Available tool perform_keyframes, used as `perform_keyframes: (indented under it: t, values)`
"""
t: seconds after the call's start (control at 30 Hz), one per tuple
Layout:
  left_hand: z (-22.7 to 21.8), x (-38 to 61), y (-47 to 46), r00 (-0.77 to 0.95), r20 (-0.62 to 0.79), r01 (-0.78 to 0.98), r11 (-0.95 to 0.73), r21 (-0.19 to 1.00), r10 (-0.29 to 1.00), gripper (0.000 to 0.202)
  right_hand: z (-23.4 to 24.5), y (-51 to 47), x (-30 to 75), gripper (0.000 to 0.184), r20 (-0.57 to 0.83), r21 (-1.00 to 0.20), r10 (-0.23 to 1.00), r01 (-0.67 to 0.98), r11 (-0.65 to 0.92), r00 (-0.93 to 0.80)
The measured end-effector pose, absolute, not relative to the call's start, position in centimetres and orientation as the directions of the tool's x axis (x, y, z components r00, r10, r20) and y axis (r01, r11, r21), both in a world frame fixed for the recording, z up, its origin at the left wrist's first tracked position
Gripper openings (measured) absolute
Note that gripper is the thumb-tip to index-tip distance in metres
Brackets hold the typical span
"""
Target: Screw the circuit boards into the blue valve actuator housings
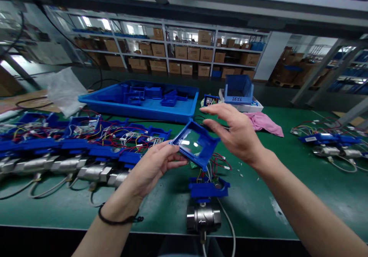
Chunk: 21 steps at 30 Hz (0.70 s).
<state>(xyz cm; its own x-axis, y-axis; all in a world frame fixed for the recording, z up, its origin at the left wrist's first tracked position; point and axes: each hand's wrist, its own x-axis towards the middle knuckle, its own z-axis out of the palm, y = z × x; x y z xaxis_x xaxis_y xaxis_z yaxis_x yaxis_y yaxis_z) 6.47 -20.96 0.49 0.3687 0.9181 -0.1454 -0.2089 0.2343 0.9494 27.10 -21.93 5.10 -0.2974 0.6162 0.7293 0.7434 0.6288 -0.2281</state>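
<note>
My left hand (155, 165) pinches the lower left edge of a blue plastic cover (195, 144) with a clear window, holding it tilted above the green table (287, 180). My right hand (234, 132) hovers at the cover's right side, fingers spread and stretched leftward over it, thumb near its upper right corner. Below the cover stands a metal valve (203, 216) with an open blue housing (209, 190) and loose red and yellow wires (220, 163).
A row of similar blue-housed metal valves (71, 149) with wiring lies at the left. A blue tray (143, 101) with blue parts sits behind. A blue bin (238, 90), pink cloth (266, 122) and more units (327, 144) are at right.
</note>
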Motion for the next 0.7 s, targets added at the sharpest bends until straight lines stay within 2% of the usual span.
perform_keyframes:
  t: [0.07, 0.1, 0.23, 0.3, 0.4, 0.53, 0.7]
  values:
    - [-0.5, 6.6, -20.9, 0.277, -0.164, -0.343, 0.257, 0.903, 0.947, 0.012, 3.2, -22.0, 28.7, 0.023, 0.689, -0.370, 0.706, 0.758, 0.537, -0.164]
    - [-1.0, 6.8, -20.9, 0.235, -0.167, -0.395, 0.251, 0.884, 0.958, 0.016, 2.1, -22.0, 29.4, 0.024, 0.622, -0.395, 0.763, 0.771, 0.499, -0.175]
    - [-3.0, 7.6, -20.6, 0.180, -0.148, -0.535, 0.223, 0.815, 0.972, 0.031, -1.6, -22.5, 30.8, 0.042, 0.348, -0.386, 0.875, 0.798, 0.462, -0.338]
    - [-4.0, 7.9, -20.2, 0.187, -0.119, -0.572, 0.207, 0.794, 0.975, 0.037, -2.2, -22.5, 30.6, 0.047, 0.258, -0.418, 0.899, 0.798, 0.434, -0.354]
    - [-5.6, 8.2, -19.4, 0.163, -0.102, -0.584, 0.179, 0.792, 0.981, 0.034, -2.3, -21.8, 30.0, 0.046, 0.166, -0.462, 0.922, 0.798, 0.386, -0.350]
    - [-7.0, 8.3, -18.8, 0.117, -0.135, -0.572, 0.178, 0.800, 0.984, 0.029, -2.5, -20.4, 29.8, 0.045, 0.060, -0.440, 0.915, 0.812, 0.384, -0.400]
    - [-7.4, 8.2, -18.8, 0.101, -0.185, -0.518, 0.210, 0.829, 0.978, 0.038, -3.2, -19.3, 29.7, 0.053, -0.122, -0.332, 0.881, 0.855, 0.397, -0.457]
